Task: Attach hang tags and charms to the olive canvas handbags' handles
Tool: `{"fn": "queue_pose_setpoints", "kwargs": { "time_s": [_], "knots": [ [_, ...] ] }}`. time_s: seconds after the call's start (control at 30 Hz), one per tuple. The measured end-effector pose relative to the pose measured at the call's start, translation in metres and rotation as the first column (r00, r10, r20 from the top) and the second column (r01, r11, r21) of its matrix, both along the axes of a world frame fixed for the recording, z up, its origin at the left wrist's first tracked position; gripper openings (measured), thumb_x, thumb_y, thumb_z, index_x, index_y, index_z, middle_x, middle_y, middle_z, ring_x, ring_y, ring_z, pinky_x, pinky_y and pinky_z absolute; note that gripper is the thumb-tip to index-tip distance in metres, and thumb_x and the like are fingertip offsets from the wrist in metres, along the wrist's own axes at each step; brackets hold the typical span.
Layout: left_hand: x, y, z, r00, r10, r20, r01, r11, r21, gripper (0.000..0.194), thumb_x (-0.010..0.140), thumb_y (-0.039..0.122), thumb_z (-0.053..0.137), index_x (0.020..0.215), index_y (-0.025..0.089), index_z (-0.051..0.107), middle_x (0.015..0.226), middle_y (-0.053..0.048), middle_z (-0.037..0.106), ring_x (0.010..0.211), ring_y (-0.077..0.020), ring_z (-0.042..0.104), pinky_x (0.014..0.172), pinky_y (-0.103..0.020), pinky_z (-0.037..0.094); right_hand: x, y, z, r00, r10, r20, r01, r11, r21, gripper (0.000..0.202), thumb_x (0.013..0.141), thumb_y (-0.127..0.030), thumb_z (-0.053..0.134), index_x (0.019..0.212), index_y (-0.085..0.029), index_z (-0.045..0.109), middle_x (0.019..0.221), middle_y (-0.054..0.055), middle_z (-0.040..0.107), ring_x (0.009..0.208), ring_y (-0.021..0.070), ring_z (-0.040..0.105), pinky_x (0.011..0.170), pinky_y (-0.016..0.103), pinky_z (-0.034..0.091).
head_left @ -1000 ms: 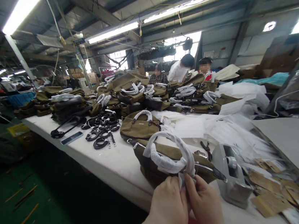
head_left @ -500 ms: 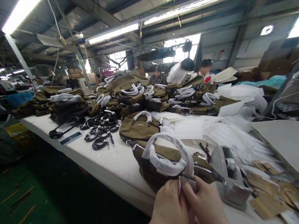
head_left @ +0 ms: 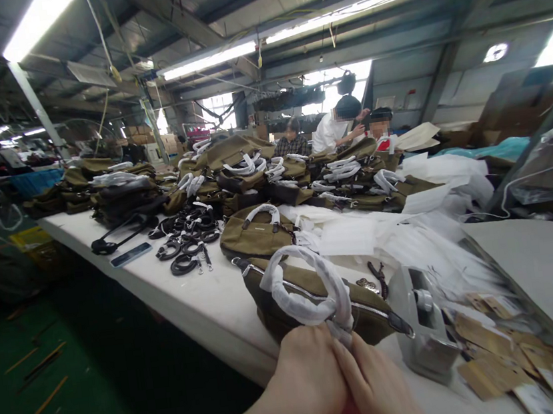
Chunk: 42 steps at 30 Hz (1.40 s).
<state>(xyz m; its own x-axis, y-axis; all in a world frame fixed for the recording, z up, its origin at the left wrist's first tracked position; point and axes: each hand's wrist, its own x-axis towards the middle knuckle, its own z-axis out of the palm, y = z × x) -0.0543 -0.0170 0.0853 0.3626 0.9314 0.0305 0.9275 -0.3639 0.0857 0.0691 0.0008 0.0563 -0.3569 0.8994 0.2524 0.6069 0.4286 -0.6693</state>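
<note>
An olive bag (head_left: 268, 302) with a silver zipper stands at the near edge of the white table (head_left: 207, 303). Its two handles (head_left: 336, 280) are wrapped in white paper and rise above the zipper. My left hand (head_left: 311, 370) is closed at the base of the near handle, back of the hand up. Pressed against it, my right hand (head_left: 372, 376) has its fingers closed at the same spot. A bit of greyish wrapping shows between them; the fingertips are mostly hidden.
A tape dispenser (head_left: 426, 323) stands right of the bag, beside brown tags (head_left: 492, 368). Behind lie another olive bag (head_left: 254, 233), black straps (head_left: 185, 245), a phone (head_left: 131, 254) and piled bags (head_left: 241, 164). People are across the table.
My left hand has turned further over the handle base, and its forearm reaches further left. My right hand has closed in beside it. Across the table, a person in white has straightened up somewhat.
</note>
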Motion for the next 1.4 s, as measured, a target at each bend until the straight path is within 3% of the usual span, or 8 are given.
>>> {"fn": "queue_pose_setpoints", "kwargs": {
  "time_s": [0.2,0.37,0.47,0.6,0.87,1.1,1.3,1.4],
  "knots": [
    [-0.018,-0.012,0.011,0.893,0.119,0.433,-0.085,0.992,-0.097,0.032,0.091,0.026,0.044,0.109,0.008,0.064,0.105,-0.02,0.069,0.095,-0.0325,0.065,0.085,-0.046,0.05,-0.002,0.007,-0.001,0.977,-0.086,-0.195,0.042,0.975,-0.219,0.056,0.093,-0.062,0.034,0.082,-0.022,0.071,0.082,0.008,0.076,0.081,0.0256,0.071,0.064,0.029,0.054],
    [-0.028,-0.004,-0.017,0.054,0.554,0.83,0.287,0.788,-0.545,0.054,0.085,0.059,0.054,0.099,0.009,0.064,0.09,-0.015,0.07,0.085,-0.026,0.066,0.084,-0.039,0.05,-0.004,0.007,-0.012,0.956,-0.136,-0.261,0.093,0.981,-0.171,0.06,0.092,-0.065,0.031,0.081,-0.021,0.07,0.078,0.007,0.075,0.077,0.0244,0.07,0.068,0.029,0.052],
    [-0.017,0.0,-0.039,-0.146,0.628,0.765,0.356,0.755,-0.552,0.069,0.07,0.065,0.071,0.108,0.007,0.063,0.09,-0.013,0.069,0.086,-0.0248,0.065,0.085,-0.036,0.049,-0.003,0.008,-0.017,0.969,-0.179,-0.173,0.154,0.977,-0.15,0.063,0.094,-0.065,0.025,0.081,-0.023,0.069,0.082,0.008,0.076,0.079,0.0253,0.071,0.069,0.031,0.051],
    [-0.006,0.001,-0.043,0.06,0.407,0.912,0.063,0.91,-0.41,0.061,0.08,0.069,0.058,0.095,0.01,0.064,0.086,-0.009,0.066,0.08,-0.0189,0.06,0.073,-0.028,0.048,0.004,0.011,-0.025,0.976,-0.2,-0.091,0.187,0.973,-0.132,0.069,0.094,-0.067,0.017,0.081,-0.023,0.068,0.08,0.01,0.075,0.077,0.0263,0.071,0.067,0.032,0.051],
    [-0.009,0.012,-0.054,0.064,0.476,0.877,0.154,0.864,-0.48,0.07,0.073,0.082,0.051,0.078,0.012,0.057,0.063,-0.005,0.057,0.055,-0.015,0.052,0.052,-0.026,0.041,0.012,0.02,-0.048,0.984,-0.025,-0.176,-0.006,0.985,-0.174,0.066,0.095,-0.065,0.02,0.091,-0.019,0.067,0.062,0.006,0.069,0.056,0.0193,0.065,0.056,0.026,0.049],
    [-0.014,0.016,-0.055,0.288,0.368,0.884,0.06,0.914,-0.401,0.084,0.075,0.087,0.038,0.089,0.009,0.067,0.085,-0.013,0.066,0.081,-0.0229,0.059,0.073,-0.03,0.045,0.024,0.03,-0.024,0.991,0.129,0.018,-0.129,0.991,-0.045,0.047,0.097,-0.045,0.031,0.089,-0.018,0.069,0.083,0.01,0.076,0.078,0.0221,0.071,0.069,0.026,0.049],
    [-0.009,0.017,-0.056,0.102,0.411,0.906,0.135,0.897,-0.422,0.08,0.07,0.085,0.052,0.092,0.009,0.066,0.077,-0.007,0.063,0.07,-0.0167,0.055,0.063,-0.026,0.043,0.026,0.027,-0.011,0.982,0.189,-0.002,-0.189,0.982,-0.029,0.045,0.096,-0.045,0.033,0.084,-0.02,0.068,0.077,0.006,0.075,0.07,0.0189,0.07,0.063,0.023,0.046],
    [-0.008,0.013,-0.048,0.211,0.343,0.915,0.025,0.934,-0.356,0.07,0.079,0.078,0.047,0.08,0.01,0.064,0.068,-0.005,0.061,0.062,-0.0149,0.052,0.056,-0.025,0.038,0.023,0.021,-0.008,0.988,0.106,-0.115,-0.119,0.987,-0.108,0.056,0.097,-0.055,0.026,0.074,-0.02,0.063,0.06,0.004,0.069,0.057,0.017,0.065,0.056,0.023,0.043]
  ]
}}
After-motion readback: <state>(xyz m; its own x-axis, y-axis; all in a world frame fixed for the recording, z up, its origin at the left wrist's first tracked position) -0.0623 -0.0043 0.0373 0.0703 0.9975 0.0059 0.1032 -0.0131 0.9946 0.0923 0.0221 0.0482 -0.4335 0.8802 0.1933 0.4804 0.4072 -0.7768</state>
